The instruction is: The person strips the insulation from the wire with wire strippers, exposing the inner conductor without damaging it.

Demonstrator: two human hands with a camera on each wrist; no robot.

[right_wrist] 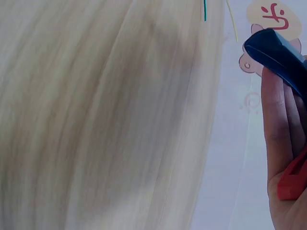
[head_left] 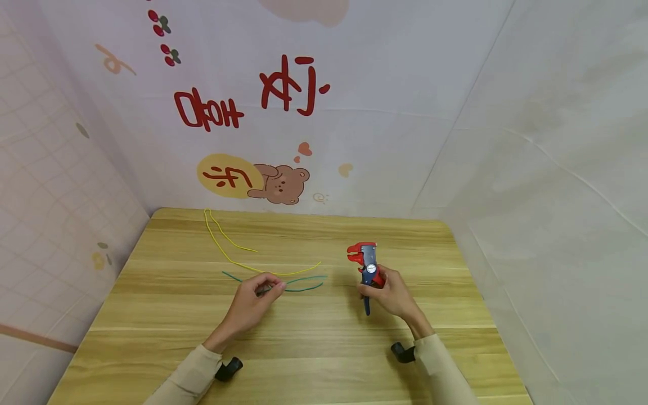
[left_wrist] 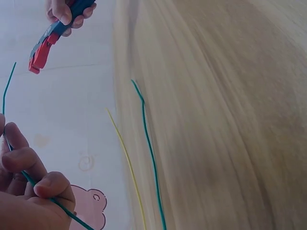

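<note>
My left hand (head_left: 255, 298) pinches a thin green wire (left_wrist: 5, 93) between thumb and fingertips, and one end of it sticks out past them. In the left wrist view the wire also runs back through the curled fingers (left_wrist: 24, 160). My right hand (head_left: 392, 295) grips a wire stripper (head_left: 369, 256) with a red head and dark blue body, its jaws facing left toward the wire. A second green strand (left_wrist: 152, 158) lies on the table beside the left hand. Part of the stripper's handles is hidden by the right hand.
A long yellow wire (head_left: 219, 245) lies bent in a loop on the wooden table (head_left: 314, 354), behind the left hand. A printed white cloth wall (head_left: 385, 124) rises at the table's far edge, with more pale cloth at both sides.
</note>
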